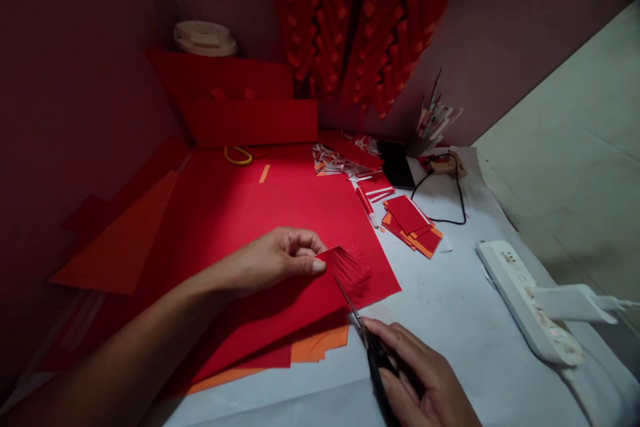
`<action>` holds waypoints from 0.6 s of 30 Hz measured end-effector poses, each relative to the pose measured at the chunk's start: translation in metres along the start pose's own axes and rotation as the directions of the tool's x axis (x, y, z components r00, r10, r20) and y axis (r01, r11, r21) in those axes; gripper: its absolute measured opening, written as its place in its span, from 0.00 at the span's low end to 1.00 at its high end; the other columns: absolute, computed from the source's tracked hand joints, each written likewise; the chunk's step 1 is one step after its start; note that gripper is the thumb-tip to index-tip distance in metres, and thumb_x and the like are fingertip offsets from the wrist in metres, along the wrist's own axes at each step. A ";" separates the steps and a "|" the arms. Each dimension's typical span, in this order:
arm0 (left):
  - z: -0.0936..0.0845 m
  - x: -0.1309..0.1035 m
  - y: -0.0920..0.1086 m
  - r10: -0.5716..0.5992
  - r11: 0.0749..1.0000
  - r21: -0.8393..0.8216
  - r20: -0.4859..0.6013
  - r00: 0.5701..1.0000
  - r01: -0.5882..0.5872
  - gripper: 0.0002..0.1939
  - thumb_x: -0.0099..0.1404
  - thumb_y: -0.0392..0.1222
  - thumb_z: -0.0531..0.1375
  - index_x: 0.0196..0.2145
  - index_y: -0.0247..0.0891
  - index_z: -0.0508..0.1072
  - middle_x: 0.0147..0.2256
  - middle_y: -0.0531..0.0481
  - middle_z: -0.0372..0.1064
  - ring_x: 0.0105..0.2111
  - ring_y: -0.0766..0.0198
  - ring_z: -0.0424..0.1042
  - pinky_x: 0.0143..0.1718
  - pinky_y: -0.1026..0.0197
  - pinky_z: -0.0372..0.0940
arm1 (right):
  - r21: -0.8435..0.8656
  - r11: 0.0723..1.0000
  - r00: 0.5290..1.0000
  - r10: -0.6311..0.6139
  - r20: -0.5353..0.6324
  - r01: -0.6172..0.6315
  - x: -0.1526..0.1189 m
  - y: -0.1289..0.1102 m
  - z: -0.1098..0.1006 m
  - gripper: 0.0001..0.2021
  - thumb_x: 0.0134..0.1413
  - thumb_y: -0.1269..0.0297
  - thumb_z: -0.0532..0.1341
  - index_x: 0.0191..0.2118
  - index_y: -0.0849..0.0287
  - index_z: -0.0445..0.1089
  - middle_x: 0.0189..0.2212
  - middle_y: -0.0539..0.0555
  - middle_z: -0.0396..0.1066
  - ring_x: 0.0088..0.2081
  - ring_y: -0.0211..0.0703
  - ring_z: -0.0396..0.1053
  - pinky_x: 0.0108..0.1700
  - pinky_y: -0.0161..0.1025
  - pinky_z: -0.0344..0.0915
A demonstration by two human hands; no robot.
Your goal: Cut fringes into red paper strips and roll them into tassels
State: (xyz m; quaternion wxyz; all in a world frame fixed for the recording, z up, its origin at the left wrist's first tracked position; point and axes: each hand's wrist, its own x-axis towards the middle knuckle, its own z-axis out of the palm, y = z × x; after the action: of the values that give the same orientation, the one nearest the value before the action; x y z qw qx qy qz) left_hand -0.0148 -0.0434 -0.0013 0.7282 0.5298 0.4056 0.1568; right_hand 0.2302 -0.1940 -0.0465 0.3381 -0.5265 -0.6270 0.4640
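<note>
The left hand [295, 253] had a small red paper piece [329, 256] pinched between thumb and curled fingers, held just over the right part of the large red sheet [300, 203], with thin cut strips fanning out from the piece's free edge. The right hand [420, 373] was closed around the black handles of the scissors [373, 355], off the near right edge of the large red sheet, and the slender blades reached in over that sheet toward the strips. Whether the blades were slightly parted was too fine to tell. Done well, this fine snipping would seem to call for short, even strokes stopping short of the pinched margin, so that the strips stay joined, with the left thumb kept clear of the tips and the paper turned rather than the cutting wrist. The large red sheet below could be nicked, so the blades were best kept above it. Of the containers, a cup [419, 145] stood beyond the far right corner of the large red sheet, holding upright a bunch of pens and slim tools [438, 117]. Beyond the far left part of the sheet, behind standing red panels [255, 122], sat a round pale tub [205, 40] that looked lidded; its contents could not be seen.
</note>
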 end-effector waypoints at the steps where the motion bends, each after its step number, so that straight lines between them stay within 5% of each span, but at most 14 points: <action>1: 0.000 0.000 0.000 -0.003 1.000 0.003 0.000 1.000 0.003 0.14 0.60 0.49 0.66 0.35 0.36 0.72 0.24 0.58 0.62 0.23 0.71 0.53 0.25 0.66 0.47 | -0.013 1.000 1.000 -0.004 -0.002 0.004 0.000 0.000 0.000 0.19 0.59 0.63 0.57 0.56 0.52 0.71 0.33 0.56 0.74 0.25 0.43 0.71 0.21 0.31 0.68; 18: 0.004 -0.001 0.003 0.000 1.000 0.023 0.018 1.000 0.000 0.14 0.59 0.50 0.66 0.35 0.37 0.71 0.24 0.58 0.62 0.23 0.71 0.53 0.24 0.67 0.47 | -0.048 0.998 0.998 -0.029 -0.053 0.026 0.001 0.001 0.001 0.20 0.55 0.67 0.59 0.54 0.51 0.73 0.30 0.55 0.72 0.25 0.42 0.69 0.18 0.29 0.65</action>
State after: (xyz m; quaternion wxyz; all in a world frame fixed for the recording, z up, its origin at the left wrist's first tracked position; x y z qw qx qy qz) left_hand -0.0118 -0.0455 0.0028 0.7257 0.5393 0.4009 0.1474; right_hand 0.2291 -0.1936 -0.0475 0.3485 -0.5380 -0.6358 0.4300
